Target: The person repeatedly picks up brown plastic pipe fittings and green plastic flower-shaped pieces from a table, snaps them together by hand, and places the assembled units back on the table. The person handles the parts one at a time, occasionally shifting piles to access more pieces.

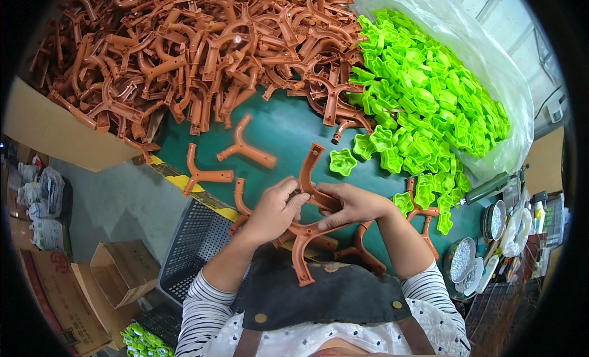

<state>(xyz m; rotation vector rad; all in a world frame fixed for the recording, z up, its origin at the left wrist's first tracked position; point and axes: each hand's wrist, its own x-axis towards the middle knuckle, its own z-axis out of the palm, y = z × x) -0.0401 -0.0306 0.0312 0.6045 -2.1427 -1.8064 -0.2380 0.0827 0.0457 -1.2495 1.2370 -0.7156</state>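
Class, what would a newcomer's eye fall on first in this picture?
First, the vivid green star-shaped pieces, heaped at the upper right against clear plastic. Next, the mound of brown branching parts at the upper left. At the centre, the left hand and right hand hold a brown part.

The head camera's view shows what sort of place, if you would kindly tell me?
Probably an assembly workshop: a heap of brown branching parts, a pile of green star-shaped parts and a green worktable suggest it.
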